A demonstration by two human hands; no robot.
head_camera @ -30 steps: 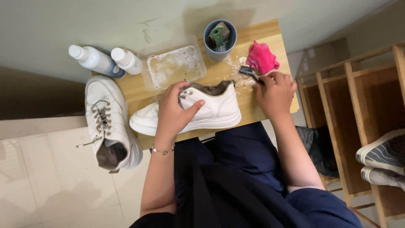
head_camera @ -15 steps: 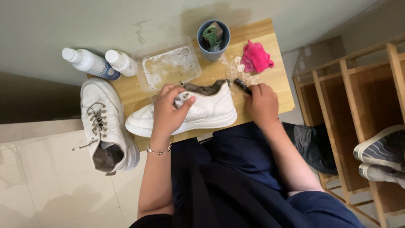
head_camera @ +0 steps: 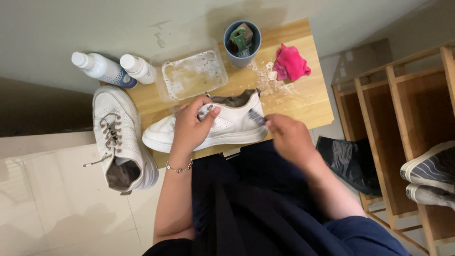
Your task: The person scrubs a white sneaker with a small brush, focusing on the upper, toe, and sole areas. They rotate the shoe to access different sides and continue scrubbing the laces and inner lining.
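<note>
A white sneaker (head_camera: 237, 127) lies on its side on a small wooden table (head_camera: 308, 102), toe to the left. My left hand (head_camera: 192, 125) grips its upper near the lace holes. My right hand (head_camera: 286, 137) is blurred at the heel end and holds a small dark brush (head_camera: 256, 117) against the shoe's side. Soap foam (head_camera: 268, 80) is spread over the wood behind the heel.
A clear tub of soapy water (head_camera: 192, 75), a blue cup with tools (head_camera: 242, 42), a pink cloth (head_camera: 290, 64) and two white bottles (head_camera: 102, 68) (head_camera: 138, 68) sit at the back. A second white sneaker (head_camera: 121, 140) hangs off the table's left edge. A wooden shoe rack (head_camera: 403, 123) stands on the right.
My right hand came down from beside the pink cloth to the shoe's heel side with the brush. The left hand kept its grip on the shoe.
</note>
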